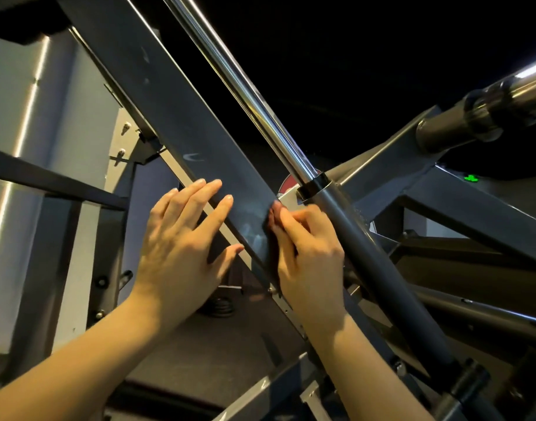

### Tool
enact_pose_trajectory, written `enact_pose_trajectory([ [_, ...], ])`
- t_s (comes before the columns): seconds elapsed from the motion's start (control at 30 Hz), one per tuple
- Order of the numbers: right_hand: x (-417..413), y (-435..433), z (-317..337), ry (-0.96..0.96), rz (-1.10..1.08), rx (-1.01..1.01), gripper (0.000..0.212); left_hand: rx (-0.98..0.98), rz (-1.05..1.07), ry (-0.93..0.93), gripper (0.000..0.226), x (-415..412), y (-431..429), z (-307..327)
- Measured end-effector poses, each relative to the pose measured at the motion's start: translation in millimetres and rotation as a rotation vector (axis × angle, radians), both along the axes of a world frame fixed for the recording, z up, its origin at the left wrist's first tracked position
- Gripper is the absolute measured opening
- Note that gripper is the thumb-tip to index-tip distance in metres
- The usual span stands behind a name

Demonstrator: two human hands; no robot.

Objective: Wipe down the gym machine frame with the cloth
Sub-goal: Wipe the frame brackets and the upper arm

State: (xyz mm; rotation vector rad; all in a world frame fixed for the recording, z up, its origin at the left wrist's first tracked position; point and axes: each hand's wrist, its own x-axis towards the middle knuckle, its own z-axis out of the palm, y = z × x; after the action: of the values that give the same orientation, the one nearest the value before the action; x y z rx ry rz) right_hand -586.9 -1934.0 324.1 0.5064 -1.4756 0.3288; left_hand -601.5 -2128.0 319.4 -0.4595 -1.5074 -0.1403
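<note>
Since the frame beam (181, 141) runs as one long slant, its upper end at top left and its lower end at bottom right, the wiping is best done, I judge, in long strokes along that axis rather than across it; the chrome rod (245, 86) slants just right of the beam, so strokes should keep off it; the left hand (181, 247) lies flat on the beam's left edge, fingers straight, holding nothing; the right hand (309, 253) curls at the beam's right edge, fingers pinching what seems a dark cloth (270, 238), bunched small against the beam; spread wider, it would likely cover more.
</note>
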Motion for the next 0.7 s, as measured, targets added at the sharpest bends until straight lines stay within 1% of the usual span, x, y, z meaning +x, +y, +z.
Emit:
enact_pose_trajectory([
  [0.1,7.3,31.0,-54.7,-0.021,-0.026,0.006,0.029,-0.006,0.020,-0.007,0.071,-3.1,-4.9,0.8],
  [0.13,8.5,37.0,-64.4,-0.035,-0.026,-0.005,0.030,-0.012,0.019,-0.018,0.076,-4.1,-6.9,-0.8],
  [0.2,5.6,32.3,-53.5,-0.033,-0.023,-0.032,0.029,-0.037,0.019,-0.035,0.088,-5.3,-10.0,-3.7],
  [0.27,2.1,7.8,-12.6,-0.004,-0.003,-0.032,0.027,-0.057,0.031,-0.028,0.093,-6.3,-11.1,-5.2],
  [0.33,-3.2,-19.7,28.9,0.035,0.012,-0.041,0.026,-0.055,0.040,-0.012,0.093,-7.9,-10.6,-5.2],
  [0.4,-6.0,-29.9,37.2,0.069,0.004,-0.023,0.028,-0.061,0.050,-0.006,0.086,-7.6,-11.5,-3.9],
  [0.43,-6.6,-24.6,25.4,0.076,-0.010,0.019,0.029,-0.070,0.052,-0.003,0.079,-6.9,-12.7,-3.3],
  [0.5,-4.9,0.4,-20.1,0.063,-0.029,0.098,0.026,-0.090,0.070,-0.004,0.072,-3.6,-15.5,-2.7],
  [0.57,5.7,30.2,-61.8,0.008,-0.055,0.096,0.027,-0.111,0.079,-0.028,0.073,-0.6,-18.3,-2.2],
  [0.6,9.9,39.4,-70.3,-0.022,-0.061,0.080,0.027,-0.117,0.084,-0.048,0.077,1.5,-19.7,-1.7],
  [0.63,11.6,41.7,-68.1,-0.042,-0.078,0.056,0.030,-0.124,0.092,-0.065,0.080,3.5,-20.9,-1.1],
  [0.7,10.8,20.7,-36.5,-0.038,-0.085,0.006,0.030,-0.136,0.095,-0.080,0.080,7.6,-23.9,1.1],
])
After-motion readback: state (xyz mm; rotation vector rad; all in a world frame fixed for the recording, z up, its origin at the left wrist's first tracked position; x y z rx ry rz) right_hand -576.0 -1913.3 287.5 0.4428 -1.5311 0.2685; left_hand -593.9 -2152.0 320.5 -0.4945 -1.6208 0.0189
